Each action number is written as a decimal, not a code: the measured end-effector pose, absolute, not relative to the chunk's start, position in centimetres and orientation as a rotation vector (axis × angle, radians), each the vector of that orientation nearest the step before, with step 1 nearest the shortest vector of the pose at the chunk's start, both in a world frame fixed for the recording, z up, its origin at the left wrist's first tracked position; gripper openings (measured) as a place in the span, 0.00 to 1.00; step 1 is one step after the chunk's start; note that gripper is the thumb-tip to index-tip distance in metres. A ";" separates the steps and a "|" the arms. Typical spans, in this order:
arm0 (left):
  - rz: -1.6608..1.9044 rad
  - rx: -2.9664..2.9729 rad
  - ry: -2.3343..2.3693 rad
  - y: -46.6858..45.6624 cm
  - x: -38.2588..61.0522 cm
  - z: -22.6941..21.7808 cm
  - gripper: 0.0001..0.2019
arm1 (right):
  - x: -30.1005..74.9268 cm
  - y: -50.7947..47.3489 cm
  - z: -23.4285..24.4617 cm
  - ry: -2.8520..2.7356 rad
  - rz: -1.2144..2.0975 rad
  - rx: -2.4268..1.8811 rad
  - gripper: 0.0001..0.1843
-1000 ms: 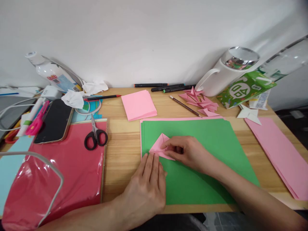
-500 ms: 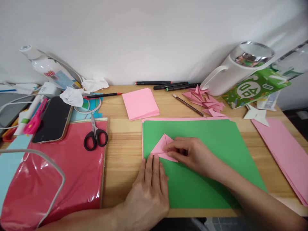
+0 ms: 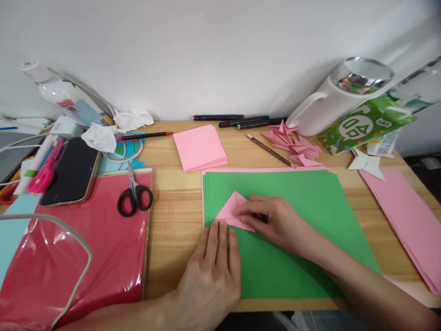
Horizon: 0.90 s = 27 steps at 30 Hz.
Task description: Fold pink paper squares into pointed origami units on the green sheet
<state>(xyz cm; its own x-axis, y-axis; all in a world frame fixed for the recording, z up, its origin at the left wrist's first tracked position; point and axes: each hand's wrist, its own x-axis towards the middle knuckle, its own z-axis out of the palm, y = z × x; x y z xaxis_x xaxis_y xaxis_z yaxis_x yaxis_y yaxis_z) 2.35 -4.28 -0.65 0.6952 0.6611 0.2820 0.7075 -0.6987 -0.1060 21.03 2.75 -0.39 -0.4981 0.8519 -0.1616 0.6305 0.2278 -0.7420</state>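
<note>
Left hand (image 3: 211,281): fingers flat, slightly parted, tips touching the pink paper (image 3: 227,210).
Right hand (image 3: 275,224): fingers bent close together on its right part; cannot tell whether pinching.
Pink paper: folded, tip at twelve, right side partly covered; toward nine on the green sheets (image 3: 296,273).
Around it: scissors (image 3: 133,187) at nine, square stack (image 3: 200,148) at eleven, folded pieces (image 3: 284,143) past one, pink strips (image 3: 406,220) at three.

wooden table (image 3: 174,202), pink squares (image 3: 200,148), pencil (image 3: 268,150), markers (image 3: 217,117)
</note>
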 end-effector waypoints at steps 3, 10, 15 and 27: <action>-0.519 -2.764 -1.134 -2.9 1.8 -0.2 0.13 | 21.1 2.7 -0.5 -2.235 1.119 -1.381 0.08; -0.726 -3.067 -1.406 -0.1 0.9 -0.6 0.09 | 21.7 2.7 -0.6 -2.095 1.344 -1.407 0.11; -0.522 -3.147 -1.349 0.2 1.0 -0.8 0.10 | 22.2 2.6 -0.2 -2.210 1.364 -1.328 0.11; -0.860 -3.284 -1.456 1.0 1.1 -1.2 0.10 | 22.1 2.3 0.1 -2.307 1.213 -1.267 0.06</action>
<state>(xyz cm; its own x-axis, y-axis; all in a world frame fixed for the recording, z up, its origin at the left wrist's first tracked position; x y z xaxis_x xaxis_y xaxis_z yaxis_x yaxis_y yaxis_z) 1.09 1.02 -1.18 0.6119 0.7710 0.1763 0.5266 -0.5636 0.6365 22.06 2.31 0.11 -0.5939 0.7867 -0.1685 0.5848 0.2783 -0.7619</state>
